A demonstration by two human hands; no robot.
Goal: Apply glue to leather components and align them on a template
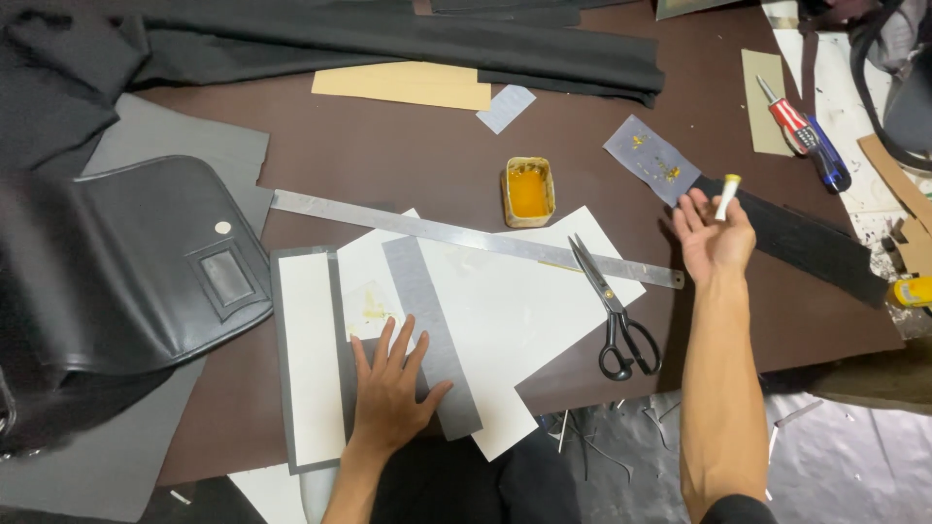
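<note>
- The left hand (390,386) is lying flat with fingers spread, pressing on a grey strip (427,330) where it crosses the white paper (524,311); it is gripping nothing.
- The right hand (714,236) is hovering palm up above the table's far right part, with a small white stick (726,195) pinched between its fingertips.
- The stick is standing nearly upright, just over the near end of a black strip (806,247) and close beside a small grey patch (650,158) that is showing yellow smears.
- A white panel with a grey border (309,357) is lying just left of the left hand.
- A long steel ruler (466,236) is running slantwise across the paper's far edge, between the two hands.
- Black-handled scissors (614,315) are lying shut on the paper's right corner, with the tips touching the ruler.
- A small tub of yellow glue (528,191) is sitting just beyond the ruler, open.
- A black leather bag (126,272) is resting at the left on grey sheeting.
- A screwdriver (804,133) with a red and blue handle is lying far right, well apart from both hands.
- Dark cloth (388,39) is lying folded along the brown table's (417,146) far edge.
</note>
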